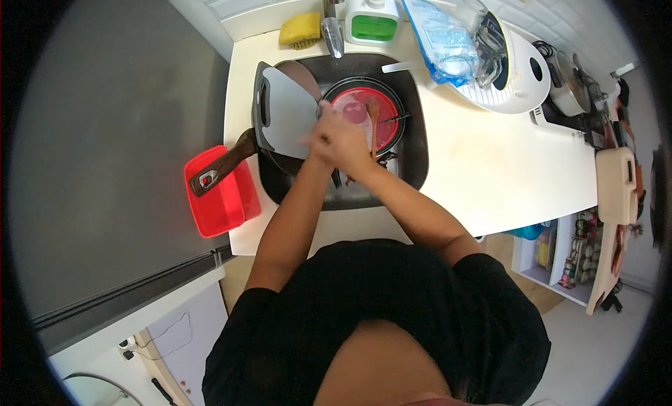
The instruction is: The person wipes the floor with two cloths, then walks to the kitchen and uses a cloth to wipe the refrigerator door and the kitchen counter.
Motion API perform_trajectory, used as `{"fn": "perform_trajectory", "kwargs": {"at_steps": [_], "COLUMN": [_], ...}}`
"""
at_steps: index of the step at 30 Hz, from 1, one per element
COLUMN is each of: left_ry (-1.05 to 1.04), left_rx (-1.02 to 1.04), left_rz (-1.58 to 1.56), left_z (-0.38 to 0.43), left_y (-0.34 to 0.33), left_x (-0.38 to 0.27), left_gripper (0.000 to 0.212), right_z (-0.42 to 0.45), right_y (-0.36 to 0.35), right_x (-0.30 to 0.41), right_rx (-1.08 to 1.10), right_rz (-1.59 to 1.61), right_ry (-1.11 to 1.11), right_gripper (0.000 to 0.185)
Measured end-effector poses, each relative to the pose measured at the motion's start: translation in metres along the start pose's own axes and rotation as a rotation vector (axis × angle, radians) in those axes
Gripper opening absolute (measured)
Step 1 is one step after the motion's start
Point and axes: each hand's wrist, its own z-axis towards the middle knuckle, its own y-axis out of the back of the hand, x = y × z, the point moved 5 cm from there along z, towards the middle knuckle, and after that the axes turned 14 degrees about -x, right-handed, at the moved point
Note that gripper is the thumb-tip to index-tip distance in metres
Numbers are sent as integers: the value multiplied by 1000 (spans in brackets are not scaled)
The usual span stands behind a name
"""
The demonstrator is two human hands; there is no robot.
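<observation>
My left hand [316, 144] and my right hand [344, 138] are pressed together over the sink [417, 159], blurred, the right lying over the left. Whether anything is between them is hidden. Right beside them stands a grey cutting board [289, 109], tilted over a pan with a dark wooden-look handle [226, 162]. Under and beyond my right hand is a round dark-rimmed vessel [362, 81] with a red interior [388, 109] and pinkish, sudsy liquid. A wooden spoon [373, 117] and a thin dark utensil [396, 118] lean in it.
A red plastic basin [215, 217] sits left, under the pan handle. Behind the sink are a faucet [332, 36], a yellow sponge [299, 30] and a soap dispenser [374, 25]. Right stands a white dish rack [520, 86] with glassware and a blue-edged plastic bag [441, 44].
</observation>
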Motion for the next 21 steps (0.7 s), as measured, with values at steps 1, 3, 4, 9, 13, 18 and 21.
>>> {"fn": "perform_trajectory", "kwargs": {"at_steps": [1, 3, 4, 9, 13, 18, 21], "left_ry": [46, 9, 7, -108, -71, 26, 21], "left_rx": [169, -102, -226, -260, -304, -451, -546], "left_rz": [-78, 89, 174, 448, 499, 350, 569], "left_z": [-2, 9, 15, 19, 11, 4, 1], "left_y": [-4, -2, -15, 14, 10, -47, -72], "left_x": [1, 14, 26, 6, 8, 3, -20], "left_gripper": [42, 42, 42, 34, 33, 39, 43], "right_z": [3, 12, 14, 10, 14, 30, 38], "right_y": [1, -2, 2, -6, -1, 16, 27], "right_x": [0, -25, -54, -63, -20, -87, -89], "right_rx": [-1, 143, 134, -35, 138, 153, 209], "right_rz": [0, -236, -261, -271, -208, -175, -34], "right_ry": [-7, -149, -166, -40, -62, -456, -569], "right_gripper": [21, 28, 28, 31, 35, 37, 39]}}
